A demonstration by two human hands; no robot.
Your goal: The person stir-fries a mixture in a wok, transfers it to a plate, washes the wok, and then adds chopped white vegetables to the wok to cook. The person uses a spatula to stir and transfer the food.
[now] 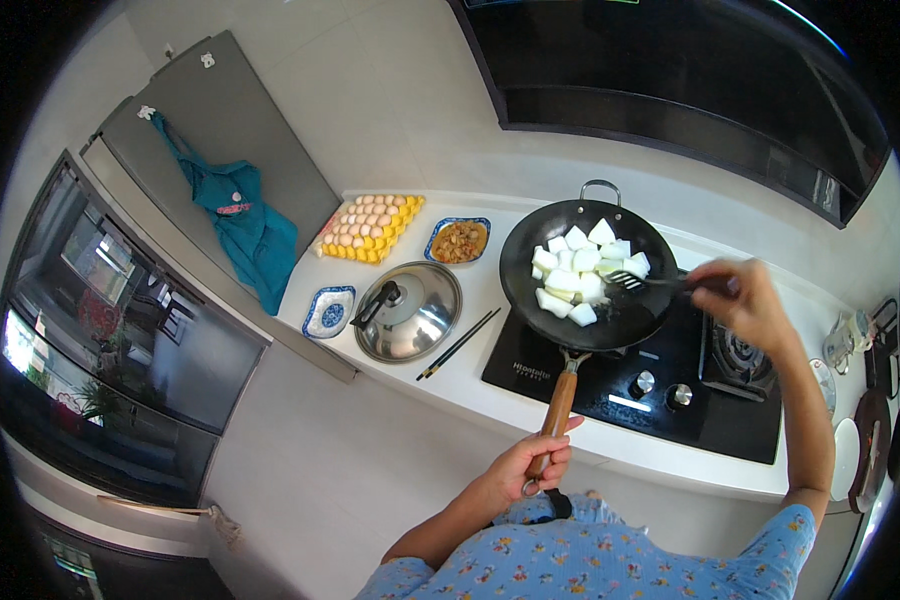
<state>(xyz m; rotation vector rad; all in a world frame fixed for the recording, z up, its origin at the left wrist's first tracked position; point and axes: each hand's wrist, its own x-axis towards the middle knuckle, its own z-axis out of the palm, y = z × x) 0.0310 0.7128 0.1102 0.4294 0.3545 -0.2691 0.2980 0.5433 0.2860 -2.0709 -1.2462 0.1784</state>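
Observation:
My left hand [531, 466] is closed around the wooden handle [561, 397] of a black wok [517, 277] on the left side of the gas stove [592, 397]. White chunks, some with pale green edges, lie in the wok [586, 260]. My right hand [739, 300] grips the dark handle of a slotted spatula [630, 280] at the wok's right rim. The spatula's slotted head is inside the wok, touching or close beside the right-hand chunks; which of these cannot be told.
Left of the wok are a steel lid [427, 322], chopsticks [459, 343], a dish of cooked food [459, 241], a patterned dish [328, 312] and a tray of eggs [391, 229]. A second burner [742, 360] is at right; a range hood [667, 112] hangs above.

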